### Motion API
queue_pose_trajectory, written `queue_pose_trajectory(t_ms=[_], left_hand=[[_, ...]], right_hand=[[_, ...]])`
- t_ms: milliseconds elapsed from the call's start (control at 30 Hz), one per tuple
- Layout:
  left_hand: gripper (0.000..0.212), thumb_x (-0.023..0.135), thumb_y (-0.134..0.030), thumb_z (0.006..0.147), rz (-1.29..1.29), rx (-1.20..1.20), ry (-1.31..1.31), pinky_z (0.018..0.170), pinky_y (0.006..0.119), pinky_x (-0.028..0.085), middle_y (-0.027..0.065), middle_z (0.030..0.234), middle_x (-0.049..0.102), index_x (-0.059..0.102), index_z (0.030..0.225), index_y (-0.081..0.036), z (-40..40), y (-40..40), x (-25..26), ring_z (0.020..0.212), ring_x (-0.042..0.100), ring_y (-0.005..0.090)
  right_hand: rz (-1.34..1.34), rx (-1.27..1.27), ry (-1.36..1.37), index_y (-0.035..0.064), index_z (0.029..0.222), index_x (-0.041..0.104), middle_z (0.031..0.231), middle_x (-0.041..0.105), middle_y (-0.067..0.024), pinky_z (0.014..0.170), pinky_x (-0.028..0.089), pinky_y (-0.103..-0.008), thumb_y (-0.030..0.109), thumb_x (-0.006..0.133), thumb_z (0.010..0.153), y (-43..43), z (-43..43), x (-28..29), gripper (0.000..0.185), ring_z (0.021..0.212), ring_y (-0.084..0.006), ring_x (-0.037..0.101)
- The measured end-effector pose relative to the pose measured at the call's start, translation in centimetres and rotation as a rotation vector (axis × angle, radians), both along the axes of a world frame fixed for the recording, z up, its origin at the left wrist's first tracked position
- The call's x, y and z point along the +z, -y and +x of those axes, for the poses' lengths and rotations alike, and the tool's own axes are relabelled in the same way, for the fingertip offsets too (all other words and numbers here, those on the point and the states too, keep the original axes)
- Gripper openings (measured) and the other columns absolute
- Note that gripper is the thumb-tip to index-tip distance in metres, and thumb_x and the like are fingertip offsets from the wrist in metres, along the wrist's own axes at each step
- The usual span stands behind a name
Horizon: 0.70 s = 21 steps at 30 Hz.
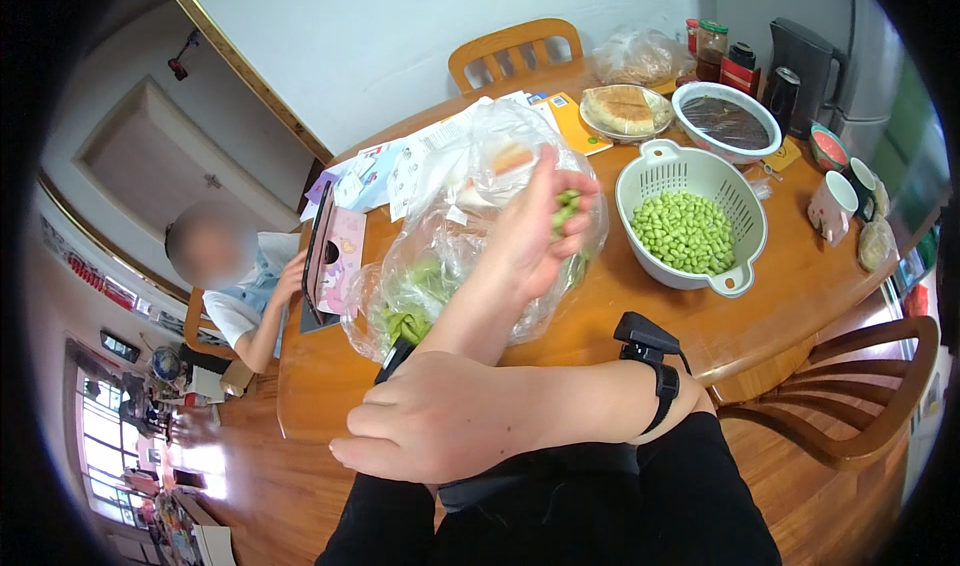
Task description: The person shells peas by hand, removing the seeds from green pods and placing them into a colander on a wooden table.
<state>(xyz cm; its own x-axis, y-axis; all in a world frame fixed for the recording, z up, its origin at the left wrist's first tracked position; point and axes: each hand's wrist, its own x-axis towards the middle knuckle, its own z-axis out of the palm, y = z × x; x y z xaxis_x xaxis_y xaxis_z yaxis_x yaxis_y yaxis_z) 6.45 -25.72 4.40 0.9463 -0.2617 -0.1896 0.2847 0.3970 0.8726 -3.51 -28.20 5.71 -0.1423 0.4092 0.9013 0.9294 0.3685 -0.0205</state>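
My left hand (pixel 551 228) is raised over the clear plastic bags (pixel 480 228), palm turned up, its curled fingers round a few green beans or pods (pixel 564 213). My right hand (pixel 435 420) lies across my left forearm, back upward, beside a black device (pixel 396 356) on that arm; its fingers bend down, and what they touch is hidden. Leafy green vegetables (pixel 409 322) show inside the bags. To the right of my left hand stands a pale grey-green plastic colander (pixel 742 247) with shelled green beans (pixel 682 232) in it. A black camera (pixel 646 333) is strapped near my right elbow.
A person (pixel 255 288) sits at the table's left end, one hand at a tablet (pixel 319 255). Papers (pixel 442 135), flatbread (pixel 626 108) on a plate, a film-covered bowl (pixel 727 120), mugs (pixel 832 206), jars and a kettle (pixel 802 63) stand about. A wooden chair (pixel 862 393) is at right.
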Motion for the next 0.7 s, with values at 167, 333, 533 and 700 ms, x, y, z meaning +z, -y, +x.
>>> queue_pose_trajectory(t_ms=[167,333,533,700], left_hand=[[0.074,0.019,-0.062,0.090,0.093,-0.209,0.126,0.067,0.026,0.036,0.0043,0.087,0.049,0.056,0.100,0.001,4.9,5.6,-2.6,0.076,0.043,0.0101],[0.072,0.016,-0.057,0.093,0.243,-0.384,0.213,0.102,0.041,0.017,0.0117,0.132,0.047,0.030,0.136,-0.001,6.8,9.4,-3.9,0.122,0.036,0.0213],[0.060,0.036,-0.017,0.093,0.270,-0.287,0.200,0.107,0.040,0.020,0.0156,0.141,0.032,0.004,0.143,-0.010,6.5,10.4,-6.3,0.133,0.025,0.0281],[0.066,0.049,0.008,0.070,0.610,-0.231,0.493,0.099,0.031,0.034,0.0176,0.127,0.047,0.038,0.133,-0.010,7.7,11.8,-8.7,0.120,0.043,0.0281]], right_hand=[[0.159,0.029,-0.052,0.0043,0.070,0.047,0.062,0.040,-0.0037,0.040,0.036,-0.0281,0.010,0.057,0.069,1.3,0.4,0.9,0.012,0.051,-0.0150,0.048],[0.243,-0.005,-0.083,0.0039,0.069,0.046,0.061,0.042,-0.0044,0.041,0.039,-0.0294,0.010,0.057,0.068,2.5,1.5,1.3,0.013,0.053,-0.0165,0.050],[0.176,0.023,-0.074,0.0034,0.071,0.047,0.063,0.044,-0.0053,0.042,0.040,-0.0296,0.009,0.056,0.068,2.8,1.3,1.7,0.011,0.054,-0.0172,0.052],[0.070,-0.021,-0.023,0.0033,0.081,0.054,0.064,0.044,-0.0028,0.041,0.039,-0.0270,0.011,0.056,0.071,2.7,1.7,1.2,0.013,0.054,-0.0148,0.051]])
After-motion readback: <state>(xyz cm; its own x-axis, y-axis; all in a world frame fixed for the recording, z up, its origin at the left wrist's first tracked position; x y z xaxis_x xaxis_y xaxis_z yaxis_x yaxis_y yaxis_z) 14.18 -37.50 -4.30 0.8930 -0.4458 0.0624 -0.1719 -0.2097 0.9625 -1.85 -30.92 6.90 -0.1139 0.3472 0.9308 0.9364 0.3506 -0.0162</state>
